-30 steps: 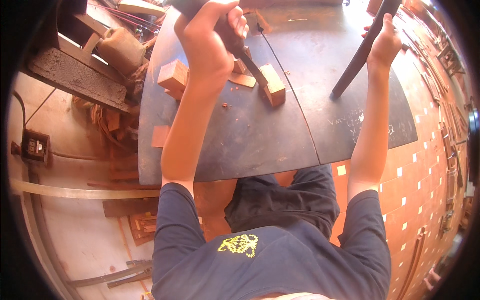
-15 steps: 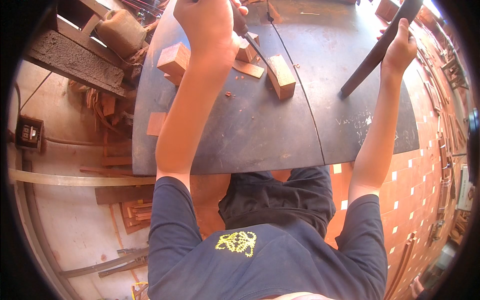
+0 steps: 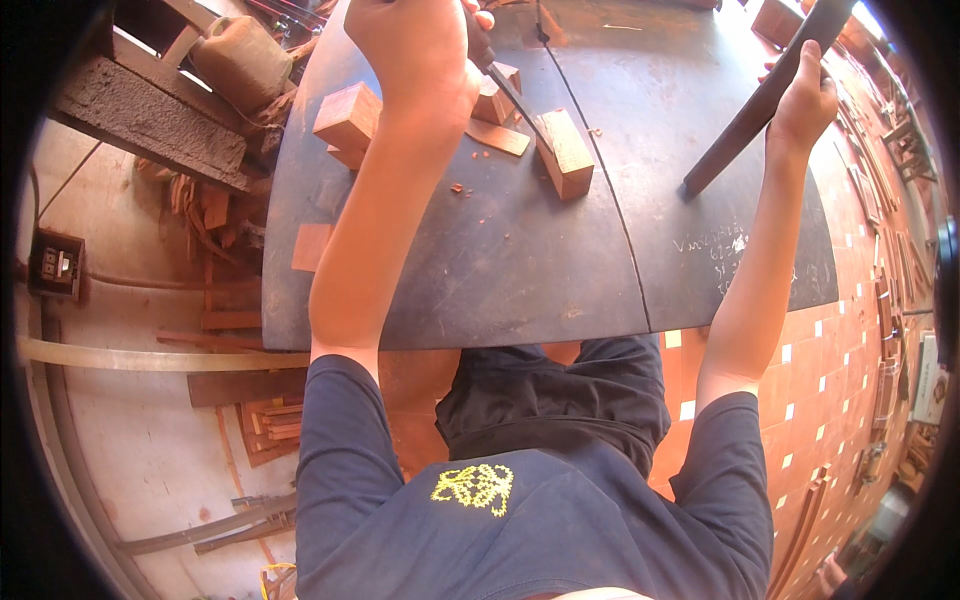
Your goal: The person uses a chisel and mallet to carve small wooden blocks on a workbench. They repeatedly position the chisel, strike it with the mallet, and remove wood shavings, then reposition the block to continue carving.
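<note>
My left hand [image 3: 415,50] is closed around the dark handle of a long thin tool [image 3: 510,95], whose blade slants down to a small wooden block [image 3: 563,152] on the dark metal table [image 3: 480,260]. My right hand [image 3: 803,95] grips a long dark curved wooden piece [image 3: 755,105] that stands tilted, its lower end resting on the table. Both arms reach forward over the table's near edge.
More wooden blocks [image 3: 348,120] and a flat offcut [image 3: 497,137] lie near the left hand, with chips scattered about. A tan canister [image 3: 243,60] and scrap wood sit left of the table. An orange tiled floor [image 3: 840,350] lies at right, an electrical box [image 3: 55,266] at far left.
The view has shifted so the table and hands sit higher in the picture. Both hands keep their grips; the tool and curved piece hold about the same positions on the table.
</note>
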A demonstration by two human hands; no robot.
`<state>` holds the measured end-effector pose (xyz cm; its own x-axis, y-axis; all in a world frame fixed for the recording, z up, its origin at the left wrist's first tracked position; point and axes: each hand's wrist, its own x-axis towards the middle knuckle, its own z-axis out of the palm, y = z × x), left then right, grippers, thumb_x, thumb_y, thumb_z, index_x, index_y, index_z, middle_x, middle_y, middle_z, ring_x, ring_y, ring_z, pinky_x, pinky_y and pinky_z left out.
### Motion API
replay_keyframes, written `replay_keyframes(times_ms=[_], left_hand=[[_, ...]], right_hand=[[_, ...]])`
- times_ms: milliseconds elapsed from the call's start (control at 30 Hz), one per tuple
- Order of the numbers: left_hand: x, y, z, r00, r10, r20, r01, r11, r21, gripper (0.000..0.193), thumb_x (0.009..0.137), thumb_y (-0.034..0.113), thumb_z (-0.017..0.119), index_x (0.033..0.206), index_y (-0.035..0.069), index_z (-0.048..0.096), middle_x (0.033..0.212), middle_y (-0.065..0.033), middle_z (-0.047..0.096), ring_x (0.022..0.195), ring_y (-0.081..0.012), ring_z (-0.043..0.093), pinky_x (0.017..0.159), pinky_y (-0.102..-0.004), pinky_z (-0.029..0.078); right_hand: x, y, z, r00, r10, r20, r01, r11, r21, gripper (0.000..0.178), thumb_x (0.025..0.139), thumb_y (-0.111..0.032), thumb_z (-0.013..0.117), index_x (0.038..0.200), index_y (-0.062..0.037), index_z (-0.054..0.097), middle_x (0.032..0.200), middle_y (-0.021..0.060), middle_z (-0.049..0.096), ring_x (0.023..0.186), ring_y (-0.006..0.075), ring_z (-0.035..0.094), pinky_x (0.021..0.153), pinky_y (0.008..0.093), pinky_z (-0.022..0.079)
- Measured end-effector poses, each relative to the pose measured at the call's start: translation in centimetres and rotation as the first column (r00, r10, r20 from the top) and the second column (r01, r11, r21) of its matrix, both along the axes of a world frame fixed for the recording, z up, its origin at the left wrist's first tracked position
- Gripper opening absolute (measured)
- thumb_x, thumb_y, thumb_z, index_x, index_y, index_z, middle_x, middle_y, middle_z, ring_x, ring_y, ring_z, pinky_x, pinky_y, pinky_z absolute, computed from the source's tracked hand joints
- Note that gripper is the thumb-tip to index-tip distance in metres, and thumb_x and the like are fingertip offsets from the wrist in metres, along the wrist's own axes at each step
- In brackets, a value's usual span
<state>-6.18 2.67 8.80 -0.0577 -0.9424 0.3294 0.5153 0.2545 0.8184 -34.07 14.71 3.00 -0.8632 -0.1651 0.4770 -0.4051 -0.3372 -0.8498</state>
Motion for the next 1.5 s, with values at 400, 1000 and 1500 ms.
replay_keyframes(times_ms=[400, 1000, 1500], left_hand=[[0.0, -1.7, -0.6, 1.0, 0.029, 0.004, -0.029, 0.999, 0.039, 0.008, 0.094, 0.01, 0.067, 0.094, 0.008, 0.059, 0.067, 0.0022, 0.052, 0.052, -0.008, 0.049, 0.045, -0.0275, 0.043], [-0.8, 0.7, -1.6, 0.997, 0.07, 0.007, -0.071, 0.997, 0.02, 0.016, 0.1, 0.017, 0.064, 0.092, 0.007, 0.055, 0.068, 0.0008, 0.05, 0.054, -0.0099, 0.05, 0.05, -0.0249, 0.042], [-1.9, 0.9, -3.1, 0.947, -0.206, 0.246, 0.313, 0.758, -0.572, 0.02, 0.103, 0.007, 0.055, 0.117, 0.004, 0.041, 0.079, -0.0051, 0.057, 0.064, -0.0131, 0.061, 0.06, -0.0267, 0.052]], right_hand=[[-0.5, 0.1, -0.2, 1.0, 0.008, -0.011, -0.008, 1.0, 0.016, 0.037, 0.101, -0.034, 0.061, 0.095, 0.002, 0.063, 0.076, 0.0116, 0.068, 0.06, 0.0167, 0.065, 0.058, 0.0294, 0.055], [-0.7, 0.0, -0.4, 1.0, -0.016, -0.012, 0.016, 1.0, 0.022, 0.04, 0.099, -0.036, 0.065, 0.1, 0.0038, 0.06, 0.076, 0.0124, 0.068, 0.062, 0.0172, 0.066, 0.059, 0.029, 0.055], [-1.2, -0.6, -1.4, 0.999, -0.003, -0.037, 0.006, 0.998, 0.065, 0.048, 0.091, -0.032, 0.076, 0.111, 0.0071, 0.056, 0.08, 0.0126, 0.068, 0.066, 0.0162, 0.067, 0.06, 0.0272, 0.054]])
